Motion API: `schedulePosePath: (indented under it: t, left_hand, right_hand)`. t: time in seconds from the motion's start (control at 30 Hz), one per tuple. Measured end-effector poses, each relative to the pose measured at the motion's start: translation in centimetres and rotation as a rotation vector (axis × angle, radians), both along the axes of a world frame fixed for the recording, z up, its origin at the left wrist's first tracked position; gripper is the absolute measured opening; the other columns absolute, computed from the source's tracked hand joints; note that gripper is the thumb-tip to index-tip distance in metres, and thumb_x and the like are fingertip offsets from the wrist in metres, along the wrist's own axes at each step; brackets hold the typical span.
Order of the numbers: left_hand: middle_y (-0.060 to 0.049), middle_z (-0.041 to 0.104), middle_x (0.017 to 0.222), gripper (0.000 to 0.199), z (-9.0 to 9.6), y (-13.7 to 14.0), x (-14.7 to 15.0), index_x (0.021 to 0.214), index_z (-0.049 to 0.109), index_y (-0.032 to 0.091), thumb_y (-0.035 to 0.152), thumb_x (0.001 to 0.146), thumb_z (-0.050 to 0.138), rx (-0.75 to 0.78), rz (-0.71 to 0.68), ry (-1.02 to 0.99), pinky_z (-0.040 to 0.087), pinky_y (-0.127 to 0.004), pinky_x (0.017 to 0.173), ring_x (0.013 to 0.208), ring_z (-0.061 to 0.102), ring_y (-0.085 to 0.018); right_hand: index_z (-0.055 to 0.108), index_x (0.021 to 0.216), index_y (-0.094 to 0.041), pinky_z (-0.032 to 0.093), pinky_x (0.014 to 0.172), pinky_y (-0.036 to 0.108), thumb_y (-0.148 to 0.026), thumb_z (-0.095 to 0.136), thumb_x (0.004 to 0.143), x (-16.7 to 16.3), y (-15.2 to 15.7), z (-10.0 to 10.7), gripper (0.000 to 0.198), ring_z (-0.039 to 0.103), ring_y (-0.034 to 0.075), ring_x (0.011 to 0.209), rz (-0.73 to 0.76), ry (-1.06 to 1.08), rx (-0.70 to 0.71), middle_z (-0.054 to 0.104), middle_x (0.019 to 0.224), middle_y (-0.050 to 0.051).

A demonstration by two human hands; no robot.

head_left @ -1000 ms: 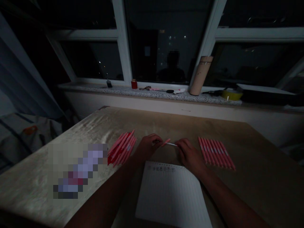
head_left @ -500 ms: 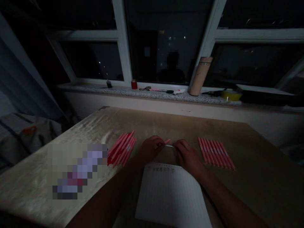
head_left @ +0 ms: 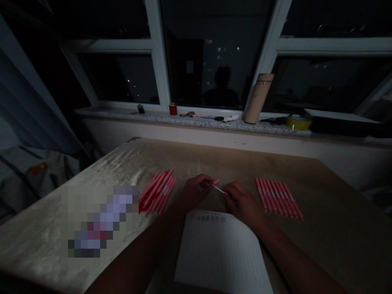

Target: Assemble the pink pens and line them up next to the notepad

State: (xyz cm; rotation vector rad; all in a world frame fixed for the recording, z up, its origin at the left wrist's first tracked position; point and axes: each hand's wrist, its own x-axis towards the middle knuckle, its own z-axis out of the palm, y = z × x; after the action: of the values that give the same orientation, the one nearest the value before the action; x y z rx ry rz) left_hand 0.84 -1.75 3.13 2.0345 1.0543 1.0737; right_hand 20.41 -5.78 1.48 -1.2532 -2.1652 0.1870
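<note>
Left hand [head_left: 197, 189] pinching a small pink piece [head_left: 216, 181], right hand [head_left: 241, 200] gripping a skinny white rod [head_left: 218, 188], slim pink pens [head_left: 278, 197] over right.

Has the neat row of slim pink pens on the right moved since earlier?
No. The row of slim pink pens keeps its place against the speckled grey stone windowsill.

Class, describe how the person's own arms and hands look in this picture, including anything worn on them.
The left hand and right hand are both without gloves. The left forearm and right forearm are bare, with no sleeve, watch or bracelet in sight. It is too dark to tell about rings.
</note>
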Motion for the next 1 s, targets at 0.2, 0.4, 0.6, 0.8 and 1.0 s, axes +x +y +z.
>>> schedulePosePath:
  t: [0.2, 0.4, 0.6, 0.8, 1.0]
  left_hand:
    - [-0.005, 0.065, 0.088, 0.037, -1.1, 0.9, 0.0, 0.101, 0.058, 0.015, 0.043, 0.077, 0.058, 0.025, 0.071, 0.020, 0.045, -0.025, 0.071, 0.077, 0.059, -0.014]
    - [-0.008, 0.062, 0.083, 0.027, -2.1, 1.8, 0.8, 0.084, 0.066, 0.016, 0.038, 0.084, 0.050, 0.238, 0.088, 0.388, 0.041, -0.033, 0.081, 0.084, 0.055, -0.018]
    - [-0.008, 0.063, 0.082, 0.029, -2.9, 2.3, 0.5, 0.078, 0.065, 0.014, 0.034, 0.086, 0.046, 0.157, 0.099, 0.393, 0.041, -0.030, 0.078, 0.082, 0.055, -0.018]
    - [-0.003, 0.065, 0.080, 0.024, -2.3, 2.8, -2.2, 0.091, 0.064, 0.016, 0.033, 0.079, 0.052, -0.075, 0.155, 0.155, 0.042, -0.023, 0.066, 0.074, 0.057, -0.015]
    - [-0.001, 0.062, 0.074, 0.028, -2.2, 3.4, -2.8, 0.093, 0.064, 0.015, 0.034, 0.074, 0.056, -0.117, 0.157, 0.041, 0.040, -0.022, 0.059, 0.065, 0.053, -0.013]
  right_hand:
    - [0.057, 0.092, -0.018, 0.045, 0.070, 0.028, -0.020, 0.043, 0.086, 0.3, 0.3, -0.2, 0.016, 0.055, 0.016, 0.077, -0.028, 0.033, 0.054, 0.055, 0.088, 0.007]
    - [0.058, 0.091, -0.019, 0.045, 0.070, 0.028, -0.021, 0.044, 0.086, 0.3, 0.4, -0.5, 0.015, 0.055, 0.016, 0.077, -0.089, 0.053, 0.068, 0.055, 0.088, 0.006]
    - [0.058, 0.093, -0.019, 0.045, 0.071, 0.029, -0.022, 0.044, 0.086, 0.5, 0.5, -0.5, 0.016, 0.056, 0.017, 0.079, -0.144, 0.052, 0.073, 0.056, 0.089, 0.006]
    - [0.058, 0.088, -0.018, 0.045, 0.069, 0.029, -0.022, 0.043, 0.085, 0.8, 0.6, -0.5, 0.016, 0.056, 0.017, 0.075, -0.208, 0.038, 0.074, 0.056, 0.086, 0.006]
    - [0.059, 0.087, -0.018, 0.045, 0.069, 0.029, -0.022, 0.044, 0.084, 0.9, 0.6, -0.6, 0.016, 0.056, 0.016, 0.073, -0.214, 0.016, 0.075, 0.056, 0.085, 0.006]
